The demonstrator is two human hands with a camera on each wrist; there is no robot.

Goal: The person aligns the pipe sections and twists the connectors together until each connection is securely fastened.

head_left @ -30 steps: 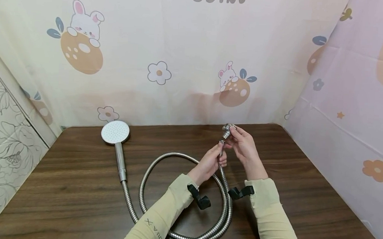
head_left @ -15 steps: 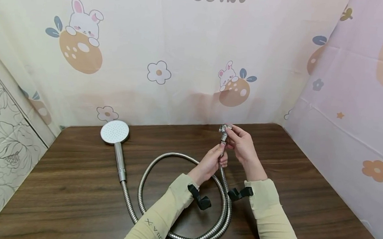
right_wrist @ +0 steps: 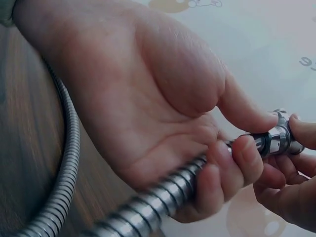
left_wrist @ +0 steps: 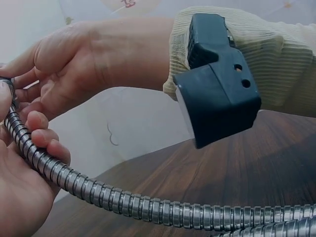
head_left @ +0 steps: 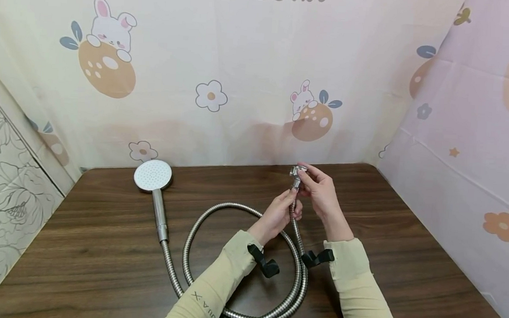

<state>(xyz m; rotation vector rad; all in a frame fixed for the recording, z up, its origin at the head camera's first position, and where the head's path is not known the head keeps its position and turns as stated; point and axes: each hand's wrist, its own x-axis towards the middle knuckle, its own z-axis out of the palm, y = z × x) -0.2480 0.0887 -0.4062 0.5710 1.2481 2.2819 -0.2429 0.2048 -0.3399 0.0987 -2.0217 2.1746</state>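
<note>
A shiny chrome fitting (head_left: 297, 171) sits at the top end of the ribbed metal shower hose (head_left: 187, 251). My right hand (head_left: 324, 195) pinches this fitting between thumb and fingers. Just below it, my left hand (head_left: 277, 214) grips the hose end, its fingers curled round the ribs in the right wrist view, where the thumb reaches up to the collar (right_wrist: 266, 143). Fitting and hose end meet in line there; how far they are joined I cannot tell. In the left wrist view the fitting is mostly cut off at the edge.
The handheld shower head (head_left: 153, 175) lies face up at the back left of the wooden table (head_left: 81, 246). Its hose loops in coils under my forearms. A patterned curtain (head_left: 251, 58) hangs behind the table, another cloth at the right. Black camera straps (head_left: 270, 268) hang at my wrists.
The fitting has tilted from leaning right to nearly in line with the hose end, and shifted slightly left with my right hand. The gap between fitting and hose has closed.
</note>
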